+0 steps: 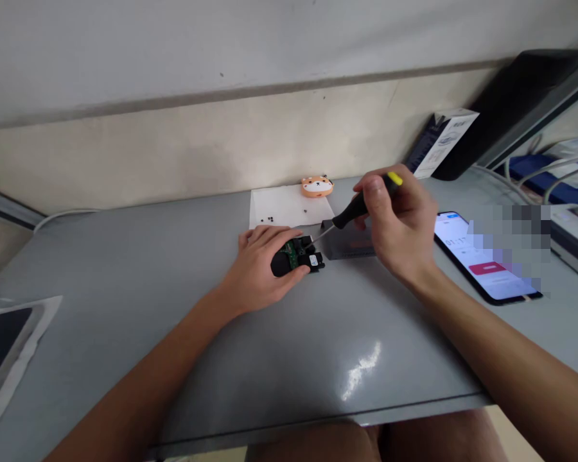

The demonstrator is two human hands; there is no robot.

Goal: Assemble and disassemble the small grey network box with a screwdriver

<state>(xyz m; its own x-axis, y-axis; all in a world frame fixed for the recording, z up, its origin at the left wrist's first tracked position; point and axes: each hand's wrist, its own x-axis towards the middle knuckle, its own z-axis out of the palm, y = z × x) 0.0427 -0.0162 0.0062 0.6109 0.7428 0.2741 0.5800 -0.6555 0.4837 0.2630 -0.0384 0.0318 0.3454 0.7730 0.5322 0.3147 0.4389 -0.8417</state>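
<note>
My left hand [264, 263] is wrapped round a small black electronic device [311, 260] with a green circuit board showing, holding it against the grey desk. In my right hand [402, 221] is a screwdriver [350, 210] with a black handle and a yellow end. Its thin shaft slants down to the left, and the tip meets the device among its black parts. Just right of the device lies a dark grey cover [349, 244], partly behind my right hand. Several tiny screws [270, 219] rest on a white sheet of paper [286, 200] behind my left hand.
An orange animal-faced case [316, 187] sits at the paper's back edge. To the right lies a lit phone [481, 256], with a white and dark blue box [443, 141] against the wall. A dark flat object in a white-edged sleeve [22, 346] is at the left.
</note>
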